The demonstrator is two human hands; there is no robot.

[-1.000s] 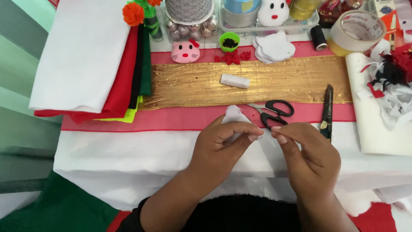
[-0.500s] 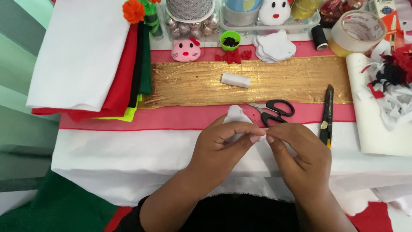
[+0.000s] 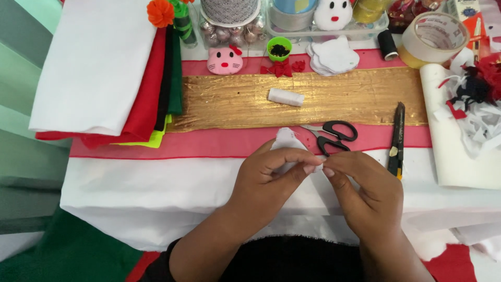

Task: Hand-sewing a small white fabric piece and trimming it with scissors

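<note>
Nearest the camera, both hands meet over the white cloth (image 3: 156, 188) that covers the near part of the table. The left hand (image 3: 263, 180) pinches a small white felt piece (image 3: 288, 140) between thumb and fingers; the piece sticks up above the knuckles, its lower part hidden behind them. The right hand (image 3: 365, 190) has its thumb and forefinger pressed together right at the left hand's fingertips, just where the felt's edge lies (whether something thin is held there is too small to tell).

Just beyond the hands, a pair of black-handled scissors (image 3: 334, 133) lies on the pink strip (image 3: 209, 143), its blades pointing toward the felt piece. To the right of it a black utility knife (image 3: 397, 138) lies lengthwise, running from the gold band down onto the white cloth.

Farther out, a white spool of thread (image 3: 285, 97) rests on its side on the gold band (image 3: 235, 102). At the left, a stack of folded felt sheets (image 3: 104, 73) overlaps the band's end, white on top with red, black, green and yellow edges showing beneath.

At the far edge sit a pink cat-face shape (image 3: 224, 60), a small green cup (image 3: 279, 48) with dark bits inside, red bows (image 3: 282, 68), a pile of white cat-shaped cutouts (image 3: 334, 55), a black spool (image 3: 387, 44) and a roll of tape (image 3: 436, 39). Red, white and black scraps (image 3: 477, 99) are heaped at the right.
</note>
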